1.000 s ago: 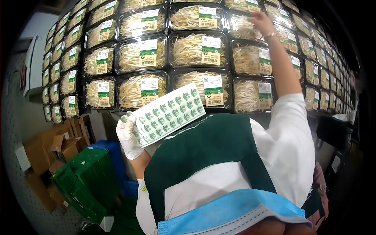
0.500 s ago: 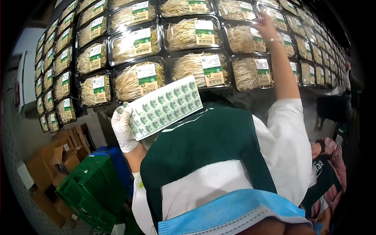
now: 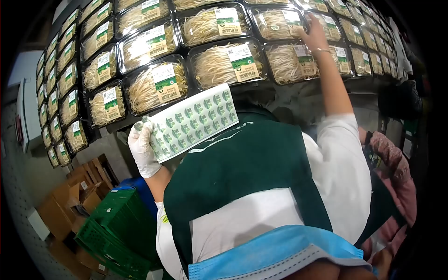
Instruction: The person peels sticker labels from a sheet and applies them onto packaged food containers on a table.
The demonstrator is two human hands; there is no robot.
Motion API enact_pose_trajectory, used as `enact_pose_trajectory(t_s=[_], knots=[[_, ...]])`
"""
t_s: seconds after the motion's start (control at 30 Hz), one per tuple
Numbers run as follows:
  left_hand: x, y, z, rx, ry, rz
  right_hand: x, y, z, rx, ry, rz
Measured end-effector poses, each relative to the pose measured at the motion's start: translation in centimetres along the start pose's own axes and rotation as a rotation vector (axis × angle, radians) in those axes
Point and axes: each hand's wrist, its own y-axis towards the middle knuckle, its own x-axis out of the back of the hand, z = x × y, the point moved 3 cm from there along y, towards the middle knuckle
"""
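My left hand [image 3: 143, 148], in a white glove, pinches the left end of a white sheet [image 3: 193, 122] printed with rows of small green oval stickers. The sheet hangs tilted in front of my green apron. Bare and stretched forward, my right hand [image 3: 313, 35] is over the packs at the upper right, beside a labelled pack of sprouts [image 3: 275, 23]. Its fingers are partly apart, with nothing visible between them. Black trays of sprouts with green-and-white labels lie in rows, among them a front pack [image 3: 157, 85] above the sheet and another pack [image 3: 227, 64] to its right.
Green crates [image 3: 114, 228] and a blue crate [image 3: 145, 196] stand at the lower left beside open cardboard boxes [image 3: 70, 198]. Another person in pink sleeves [image 3: 394, 163] is close by at the right. A white cabinet [image 3: 28, 114] stands at the far left.
The view has shifted, so the packs sit higher and further left. My right hand has moved to other packs towards the front. My left hand keeps the sheet; the person in pink shows more.
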Motion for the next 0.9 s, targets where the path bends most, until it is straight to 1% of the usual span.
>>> enact_pose_trajectory(t_s=[0.03, 0.1, 0.13, 0.17, 0.23, 0.27, 0.3, 0.37, 0.4, 0.43, 0.5, 0.53, 0.57, 0.6, 0.63, 0.67, 0.7, 0.73, 0.77, 0.83, 0.87, 0.9], knots=[[0.2, 0.0, 0.3, 0.006, 0.002, 0.005, 0.9, -2.1, -0.2, -0.103, 0.472, 0.122], [0.9, -0.2, 0.6, 0.006, -0.011, -0.052, 3.1, -6.6, 4.5, -0.139, 0.895, 0.377], [1.0, -0.1, 0.8, 0.018, -0.011, -0.048, 2.4, -8.4, 4.6, -0.112, 0.971, 0.41], [0.8, 0.0, 0.8, 0.02, -0.013, -0.041, 1.8, -9.5, 5.0, -0.018, 0.943, 0.367], [0.3, 0.1, 0.6, 0.023, -0.027, -0.029, 1.0, -10.4, 5.1, -0.068, 0.757, 0.306], [0.3, 0.1, 0.5, 0.029, -0.039, -0.007, 0.5, -10.6, 5.6, 0.01, 0.604, 0.246], [0.4, 0.0, 0.4, 0.027, -0.04, -0.015, -0.2, -10.8, 5.4, 0.015, 0.605, 0.252], [0.3, -0.1, 0.0, 0.045, -0.024, 0.013, -1.2, -11.2, 5.2, 0.323, 0.252, 0.117], [0.1, -0.2, -0.1, 0.055, -0.04, 0.014, -1.3, -10.9, 4.8, 0.394, 0.163, 0.044], [-0.4, -0.5, -0.5, 0.064, -0.02, -0.019, -0.5, -10.1, 4.1, 0.467, -0.207, -0.067], [-2.4, -0.7, -1.5, 0.108, 0.03, 0.004, 0.0, -8.6, 0.9, 0.168, -0.583, -0.163], [-3.4, -0.4, -1.9, 0.092, 0.093, 0.088, 0.5, -8.2, 3.3, 0.245, -0.378, -0.143], [-4.1, -0.2, -2.2, 0.083, 0.162, 0.162, 1.8, -8.1, 7.5, 0.32, -0.166, -0.11], [-5.1, -0.4, -2.9, 0.057, 0.259, 0.258, 1.6, -8.7, 12.1, 0.332, 0.203, 0.01], [-6.0, -0.4, -3.2, 0.031, 0.356, 0.36, 1.1, -9.9, 17.0, 0.257, 0.506, 0.263], [-6.4, -0.3, -2.9, -0.003, 0.427, 0.414, -0.1, -11.1, 20.8, 0.501, 0.578, 0.309], [-6.8, -0.4, -2.8, -0.035, 0.492, 0.475, 0.9, -12.9, 25.8, 0.635, 0.584, 0.373], [-6.7, -0.7, -2.9, -0.089, 0.482, 0.5, 0.4, -13.6, 28.3, 0.85, 0.51, 0.295], [-6.5, -1.0, -2.9, -0.141, 0.472, 0.532, 0.1, -14.2, 30.2, 0.976, 0.406, 0.208], [-5.4, -1.6, -2.7, -0.135, 0.491, 0.512, -0.7, -15.4, 32.2, 1.039, 0.314, 0.213], [-4.7, -1.8, -2.7, -0.102, 0.515, 0.503, -1.1, -16.0, 32.5, 1.085, 0.333, 0.172], [-4.3, -2.1, -2.6, -0.072, 0.536, 0.5, -1.7, -16.6, 32.6, 1.078, 0.322, 0.17]])
